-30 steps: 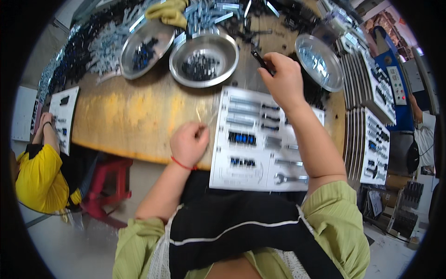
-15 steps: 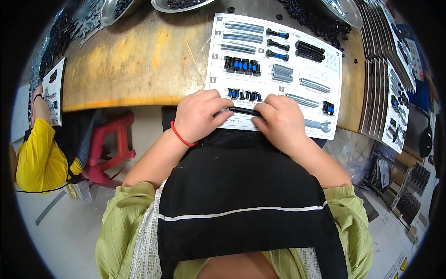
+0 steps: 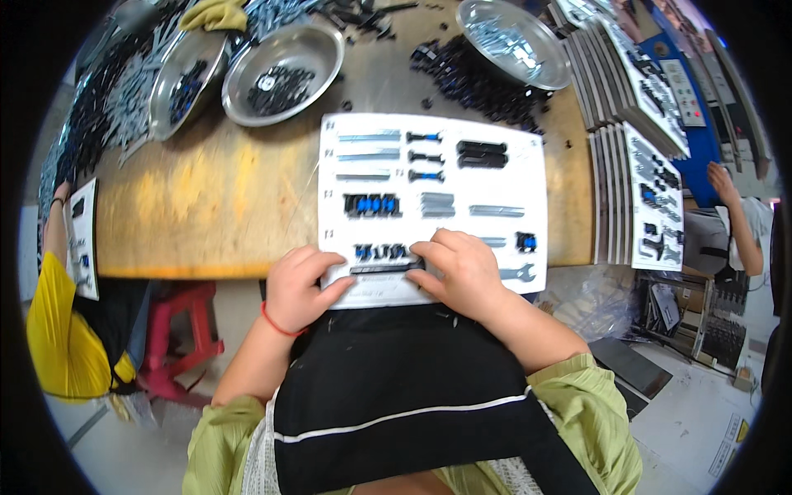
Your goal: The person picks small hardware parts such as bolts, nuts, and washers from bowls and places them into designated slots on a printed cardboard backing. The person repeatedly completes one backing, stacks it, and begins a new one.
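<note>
A white printed parts card [image 3: 437, 289] lies at the front edge of the bench, bearing rows of silvery rods, black bolts with blue bands and a grey open-ended wrench [image 3: 518, 273]. Along its lower edge rests a short straight black rod [image 3: 381, 268]. My left hand [image 3: 299, 287], with a red cord on the wrist, is beside the rod's left end, thumb and fingers parted. At the other end, my right hand [image 3: 462, 276] has thumb and forefinger closed about the rod's tip; slight blur softens the contact.
Metal bowls [image 3: 323, 87] of small parts stand behind the card, near a heap of black pieces [image 3: 478, 82]. Stacked cards [image 3: 656, 202] line the right side. On the left, a person in a yellow sleeve [image 3: 70, 322] holds another card [image 3: 85, 239] near a red stool [image 3: 186, 338].
The view has shifted, bringing in more of the bench's far side. My left fingers have parted from the black rod, which now lies more exposed on the card.
</note>
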`<action>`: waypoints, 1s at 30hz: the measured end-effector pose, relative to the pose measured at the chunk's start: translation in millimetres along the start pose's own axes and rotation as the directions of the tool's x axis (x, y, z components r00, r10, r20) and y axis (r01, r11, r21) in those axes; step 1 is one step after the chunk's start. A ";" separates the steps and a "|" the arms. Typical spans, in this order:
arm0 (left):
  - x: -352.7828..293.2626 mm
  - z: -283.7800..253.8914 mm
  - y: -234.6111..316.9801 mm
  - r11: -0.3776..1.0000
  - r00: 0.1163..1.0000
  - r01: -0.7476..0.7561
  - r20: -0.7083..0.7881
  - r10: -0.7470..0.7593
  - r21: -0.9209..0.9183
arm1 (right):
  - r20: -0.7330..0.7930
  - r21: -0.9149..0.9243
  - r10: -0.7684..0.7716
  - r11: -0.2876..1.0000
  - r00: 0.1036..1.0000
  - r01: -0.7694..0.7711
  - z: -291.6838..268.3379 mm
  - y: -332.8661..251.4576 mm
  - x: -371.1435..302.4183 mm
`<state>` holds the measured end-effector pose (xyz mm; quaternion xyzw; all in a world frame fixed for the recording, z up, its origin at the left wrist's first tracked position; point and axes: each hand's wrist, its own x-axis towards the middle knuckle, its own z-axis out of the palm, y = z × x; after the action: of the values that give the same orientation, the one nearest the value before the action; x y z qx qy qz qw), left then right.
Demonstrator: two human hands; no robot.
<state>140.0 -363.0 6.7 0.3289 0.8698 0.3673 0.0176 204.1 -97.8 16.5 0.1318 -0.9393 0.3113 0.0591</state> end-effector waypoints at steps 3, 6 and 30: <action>3.3 -5.8 -19.7 0.989 0.980 0.131 -0.142 -0.139 -0.062 | -0.154 -0.072 -0.014 0.997 0.988 0.003 -35.8 40.3 34.1; 15.1 2.4 -32.0 0.979 0.940 0.196 -0.275 -0.202 -0.048 | -0.326 -0.235 0.026 0.966 0.945 -0.108 -81.9 99.2 95.9; 15.2 7.8 -29.2 0.958 0.934 0.237 -0.310 -0.178 0.162 | -0.622 0.137 0.094 0.991 0.777 -0.010 -104.9 129.4 153.9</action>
<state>113.9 -364.1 -14.8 0.1770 0.9248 0.3201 -0.1048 22.8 32.6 56.3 -0.0016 -0.8477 0.3975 0.3512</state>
